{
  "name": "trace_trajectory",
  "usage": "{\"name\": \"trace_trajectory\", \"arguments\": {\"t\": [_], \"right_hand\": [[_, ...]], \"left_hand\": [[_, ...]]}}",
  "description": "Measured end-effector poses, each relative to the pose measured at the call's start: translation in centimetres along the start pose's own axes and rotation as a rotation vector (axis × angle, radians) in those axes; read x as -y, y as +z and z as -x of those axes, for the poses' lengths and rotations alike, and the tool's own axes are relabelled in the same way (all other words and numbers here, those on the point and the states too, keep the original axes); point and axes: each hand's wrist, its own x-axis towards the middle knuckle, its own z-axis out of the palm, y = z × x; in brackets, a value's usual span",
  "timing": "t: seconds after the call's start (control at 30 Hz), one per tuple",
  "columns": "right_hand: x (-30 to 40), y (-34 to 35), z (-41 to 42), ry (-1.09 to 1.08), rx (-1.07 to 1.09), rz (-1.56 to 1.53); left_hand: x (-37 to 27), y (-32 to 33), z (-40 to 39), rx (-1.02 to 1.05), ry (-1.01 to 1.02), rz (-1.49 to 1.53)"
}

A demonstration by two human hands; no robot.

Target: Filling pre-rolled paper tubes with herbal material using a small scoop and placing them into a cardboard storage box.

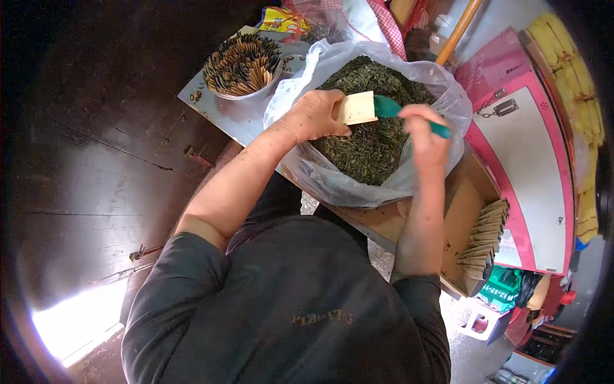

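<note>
Between the fingers and thumb of my left hand (319, 115) is a small cream paper packet (357, 108) with faint marks on it. My right hand (424, 137), a little blurred, grips a green scoop (387, 106). The scoop's blade meets the packet's right-hand end; whether it reaches inside is hard to tell. Both hands are above a heap of dried, dark green chopped leaves (364, 161). The leaves fill a clear plastic bag (331, 185) whose rim is spread wide around them.
Left of the bag, a white tub (249, 96) holds many upright brown packets (242, 62). A cardboard box (455, 211) on the right has a row of packets (484, 240) along its side. Beyond it stands a pink and white cabinet door (527, 144). An orange pole (459, 31) rises behind the bag.
</note>
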Motion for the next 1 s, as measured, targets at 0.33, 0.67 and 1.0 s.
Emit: {"name": "trace_trajectory", "arguments": {"t": [0.33, 0.67, 1.0], "right_hand": [[-5.3, 1.8, 1.8, 0.506, -0.099, 0.051], [-5.8, -0.4, 1.2, 0.583, -0.429, -0.490], [-2.3, -0.2, -0.3, 0.465, -0.355, -0.519]], "left_hand": [[0.1, 0.3, -0.2, 0.008, 0.015, -0.009], [0.3, 0.2, -0.2, 0.020, 0.014, -0.038], [0.0, 0.1, -0.3, 0.017, 0.020, -0.070]]}}
